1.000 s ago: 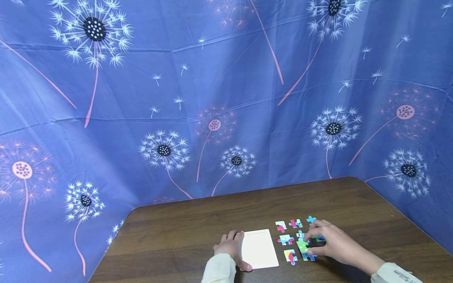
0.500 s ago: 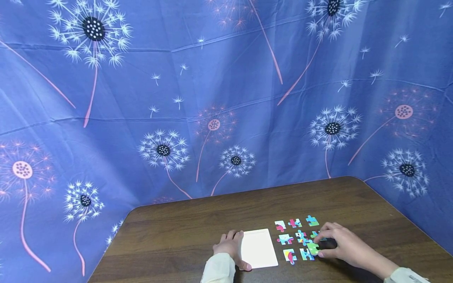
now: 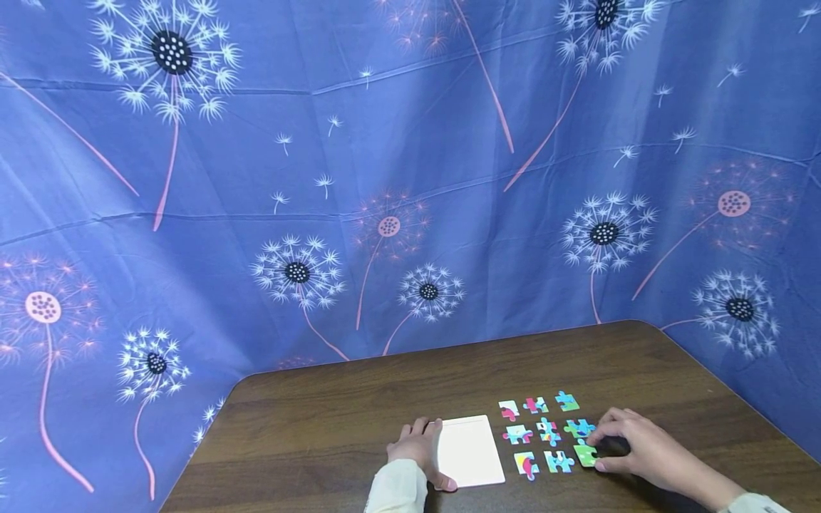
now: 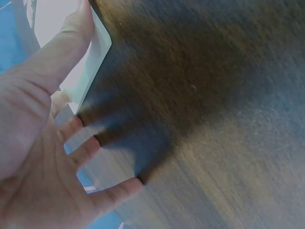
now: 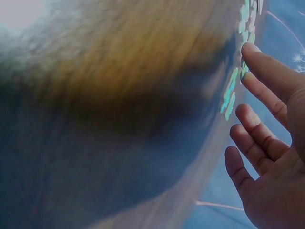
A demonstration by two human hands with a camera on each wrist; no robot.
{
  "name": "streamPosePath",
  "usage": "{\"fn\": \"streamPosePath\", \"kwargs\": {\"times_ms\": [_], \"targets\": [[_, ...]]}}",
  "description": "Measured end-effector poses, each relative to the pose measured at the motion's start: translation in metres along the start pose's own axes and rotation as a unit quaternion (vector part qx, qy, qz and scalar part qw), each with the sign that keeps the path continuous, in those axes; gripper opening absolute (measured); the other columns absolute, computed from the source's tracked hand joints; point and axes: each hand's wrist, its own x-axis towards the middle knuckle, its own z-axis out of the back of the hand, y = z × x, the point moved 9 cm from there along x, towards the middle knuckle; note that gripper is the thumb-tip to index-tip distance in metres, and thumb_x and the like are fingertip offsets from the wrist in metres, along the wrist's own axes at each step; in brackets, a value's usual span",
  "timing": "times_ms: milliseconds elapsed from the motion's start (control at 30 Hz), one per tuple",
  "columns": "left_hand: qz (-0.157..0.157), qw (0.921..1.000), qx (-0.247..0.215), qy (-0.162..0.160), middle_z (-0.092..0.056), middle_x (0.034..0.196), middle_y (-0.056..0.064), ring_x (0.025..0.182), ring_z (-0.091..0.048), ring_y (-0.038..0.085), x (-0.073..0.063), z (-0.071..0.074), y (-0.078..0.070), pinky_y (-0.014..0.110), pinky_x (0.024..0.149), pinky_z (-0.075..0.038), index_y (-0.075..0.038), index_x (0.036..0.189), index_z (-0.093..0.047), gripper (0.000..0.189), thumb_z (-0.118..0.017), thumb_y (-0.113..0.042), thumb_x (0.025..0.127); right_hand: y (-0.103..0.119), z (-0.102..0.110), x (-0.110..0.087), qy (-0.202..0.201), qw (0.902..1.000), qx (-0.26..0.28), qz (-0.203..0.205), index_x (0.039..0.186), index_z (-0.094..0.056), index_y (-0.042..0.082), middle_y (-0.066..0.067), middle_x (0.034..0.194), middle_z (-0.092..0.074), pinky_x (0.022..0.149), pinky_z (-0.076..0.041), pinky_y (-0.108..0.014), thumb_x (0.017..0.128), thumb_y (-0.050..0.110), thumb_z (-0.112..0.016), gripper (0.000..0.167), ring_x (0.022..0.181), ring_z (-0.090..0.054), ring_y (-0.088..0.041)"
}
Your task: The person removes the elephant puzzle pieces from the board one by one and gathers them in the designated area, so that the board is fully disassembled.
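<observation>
My left hand (image 3: 413, 450) lies at the left side of a white square puzzle tray (image 3: 471, 452), its thumb along the near corner. In the left wrist view the thumb crosses the tray (image 4: 55, 24), while the other fingers spread over the tabletop. At the near right corner of a group of jigsaw pieces, my right hand (image 3: 631, 445) pinches a green jigsaw piece (image 3: 584, 454) between thumb and index finger. Just beyond it lies a blue and green piece (image 3: 579, 428); to its left is a blue and white piece (image 3: 559, 462).
Several other jigsaw pieces (image 3: 517, 434) lie in loose rows right of the tray, among them a yellow and red one (image 3: 527, 465) and a blue-green one (image 3: 566, 401). The dark wooden table (image 3: 359, 406) ends at a blue dandelion-print cloth (image 3: 487, 214).
My right hand has moved right with the green piece, away from the blue and white piece it overlapped. More pieces show now. The left hand and tray have stayed put.
</observation>
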Motion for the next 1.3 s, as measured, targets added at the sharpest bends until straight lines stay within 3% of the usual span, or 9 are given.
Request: {"fn": "streamPosePath", "kwargs": {"times_ms": [300,600,900,1133,1300], "targets": [[0.003,1.0,-0.001,0.005,-0.05,0.142,0.012,0.131,-0.046,0.037,-0.002,0.001,-0.001,0.071,0.097,-0.044,-0.01,0.146,-0.051,0.095,-0.098,-0.031,0.066,-0.011,-0.006,-0.006,0.022,0.9995,-0.005,-0.023,0.093,-0.074,0.03,0.021,0.094,-0.055,0.07,-0.051,-0.032,0.074,0.043,-0.087,0.026,0.088,-0.054,0.0],[0.0,0.9999,-0.008,-0.01,-0.052,0.14,0.012,0.129,-0.047,0.037,-0.001,0.001,0.0,0.071,0.096,-0.044,-0.009,0.144,-0.052,0.095,-0.099,-0.03,0.064,-0.015,-0.009,-0.006,0.036,0.999,-0.001,-0.028,0.094,-0.074,0.03,0.022,0.095,-0.055,0.071,-0.051,-0.032,0.075,0.044,-0.086,0.027,0.089,-0.054,0.0],[-0.014,0.9997,-0.015,-0.016,-0.054,0.138,0.013,0.127,-0.049,0.038,-0.003,0.005,0.0,0.07,0.093,-0.046,-0.008,0.142,-0.054,0.094,-0.1,-0.028,0.062,-0.001,-0.004,0.007,0.03,0.999,0.017,-0.028,0.095,-0.075,0.026,0.019,0.095,-0.055,0.068,-0.05,-0.031,0.078,0.04,-0.086,0.025,0.088,-0.054,-0.004],[-0.014,0.9998,-0.015,-0.008,-0.054,0.139,0.014,0.127,-0.049,0.038,-0.003,0.004,0.001,0.069,0.094,-0.046,-0.008,0.143,-0.053,0.096,-0.1,-0.031,0.062,0.022,-0.004,0.022,0.027,0.999,0.035,-0.004,0.097,-0.075,0.026,0.017,0.096,-0.056,0.066,-0.048,-0.031,0.082,0.039,-0.084,0.022,0.087,-0.055,-0.008],[-0.005,0.9991,-0.035,0.022,-0.051,0.144,0.015,0.132,-0.047,0.04,0.001,0.0,0.004,0.071,0.099,-0.042,-0.009,0.147,-0.049,0.099,-0.098,-0.031,0.065,0.031,-0.008,0.036,0.053,0.9963,0.053,-0.042,0.1,-0.076,0.026,0.006,0.105,-0.061,0.075,-0.054,-0.046,0.086,0.04,-0.08,0.021,0.099,-0.06,-0.025]]}}
